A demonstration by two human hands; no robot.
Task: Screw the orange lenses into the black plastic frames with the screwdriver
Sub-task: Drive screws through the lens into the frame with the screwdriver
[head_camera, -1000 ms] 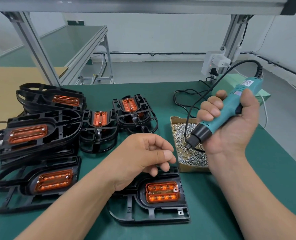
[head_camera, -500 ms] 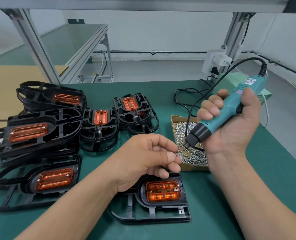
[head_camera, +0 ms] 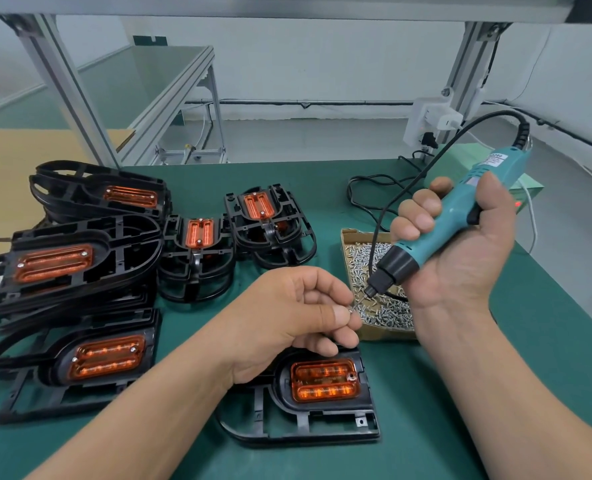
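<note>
1. Looking first at the left side, we see stacked frames [head_camera: 76, 261] piled on the green mat [head_camera: 495, 375]. Their orange parts show small silver screw heads, so we judge they are set aside there as finished pieces.
2. Our left hand [head_camera: 298, 317] hovers with the fingers curled in. The thumb and forefinger pinch one small screw [head_camera: 351, 309] and hold it up toward the tool tip, we think so that the bit can take it.
3. Under this hand lies the black plastic frame [head_camera: 308, 420] in work, flat on the mat and just in front of us, where a tool can come straight down on it. Its orange lens [head_camera: 324, 381] is a translucent rounded rectangle with two long ribbed channels, sitting in the raised oval seat. At its upper right corner is a small round mark, and we cannot tell if it is a screw or an empty hole.
4. The cardboard box [head_camera: 384, 334] of screws stands just behind the frame, close for picking.
5. Our right hand [head_camera: 460, 258] wraps fully around the teal screwdriver [head_camera: 436, 233], which is tilted with the tip down toward the screw, touching it or almost.
</note>
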